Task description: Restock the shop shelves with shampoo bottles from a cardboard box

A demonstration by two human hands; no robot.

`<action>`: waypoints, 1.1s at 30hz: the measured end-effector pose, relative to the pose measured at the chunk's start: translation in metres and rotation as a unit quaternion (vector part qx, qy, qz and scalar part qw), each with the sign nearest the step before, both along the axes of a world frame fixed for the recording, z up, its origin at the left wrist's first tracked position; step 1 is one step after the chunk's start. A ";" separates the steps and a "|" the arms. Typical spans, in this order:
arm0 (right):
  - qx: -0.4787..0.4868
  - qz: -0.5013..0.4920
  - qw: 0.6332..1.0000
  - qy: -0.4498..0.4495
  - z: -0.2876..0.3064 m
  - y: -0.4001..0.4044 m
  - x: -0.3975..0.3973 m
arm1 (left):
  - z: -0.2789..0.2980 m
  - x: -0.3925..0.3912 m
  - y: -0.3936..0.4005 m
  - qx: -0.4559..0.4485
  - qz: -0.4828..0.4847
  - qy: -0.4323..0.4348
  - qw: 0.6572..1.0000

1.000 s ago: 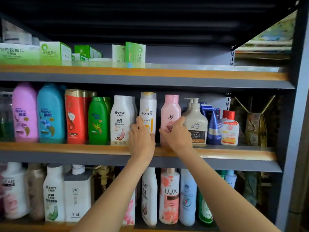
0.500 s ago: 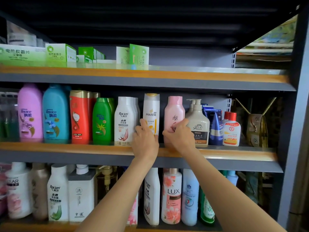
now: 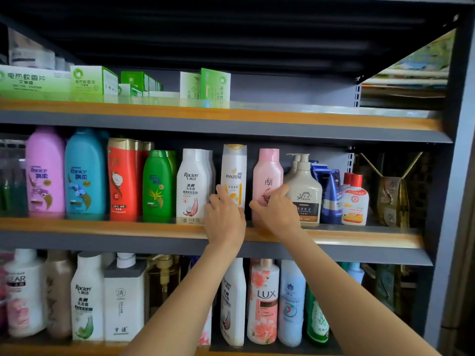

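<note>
The white Pantene shampoo bottle with a gold cap (image 3: 234,173) now stands slightly further from the pink plastic bottle (image 3: 267,181), the dark gap between them a little wider.

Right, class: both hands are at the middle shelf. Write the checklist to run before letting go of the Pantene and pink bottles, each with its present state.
1. Pantene bottle upright: ok.
2. Pink bottle upright: ok.
3. Left hand on the Pantene bottle: ok.
4. Right hand on the pink bottle: ok.
5. Bottle bases fully on the middle shelf: cannot tell, hands cover them.
6. Pump bottle beside the pink one standing: ok.
</note>
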State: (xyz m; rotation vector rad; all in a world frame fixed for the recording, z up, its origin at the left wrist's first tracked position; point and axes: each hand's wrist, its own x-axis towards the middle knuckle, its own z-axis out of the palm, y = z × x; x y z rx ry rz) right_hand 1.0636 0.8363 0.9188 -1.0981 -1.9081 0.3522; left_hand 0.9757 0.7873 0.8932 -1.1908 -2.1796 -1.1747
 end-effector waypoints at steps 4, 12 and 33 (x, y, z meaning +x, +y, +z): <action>-0.006 0.002 1.000 0.018 -0.002 0.003 -0.002 | 0.000 -0.001 0.001 0.003 -0.001 0.005 1.000; 0.176 -0.123 0.975 -0.063 -0.004 -0.007 -0.006 | 0.000 0.011 0.002 0.061 0.011 0.019 0.998; 0.194 -0.074 0.978 0.009 -0.004 -0.024 -0.005 | 0.002 0.011 -0.024 0.099 -0.037 0.060 0.993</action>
